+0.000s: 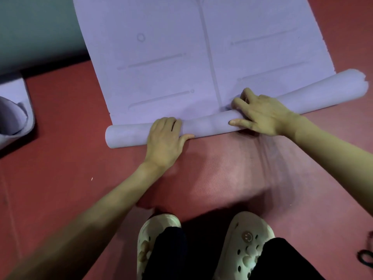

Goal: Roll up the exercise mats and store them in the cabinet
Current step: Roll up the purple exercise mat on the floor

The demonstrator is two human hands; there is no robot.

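A lilac exercise mat [171, 47] with faint alignment lines lies flat on the red floor and runs away from me. Its near end is wound into a roll [207, 124] that slants from lower left to upper right. My left hand [165, 140] grips the roll left of its middle, fingers curled over the top and thumb along the near side. My right hand [260, 114] lies on the roll right of the middle, fingers spread over the top onto the flat mat, thumb against the roll's front. The roll's right end [357, 83] looks looser and thicker.
A second lilac mat, loosely rolled [14, 116], lies at the left edge on the red floor [60, 168]. A grey-green wall [36, 27] rises at the upper left. My feet in cream clogs [246, 245] stand just behind the roll. A dark object [366, 259] shows at the right edge.
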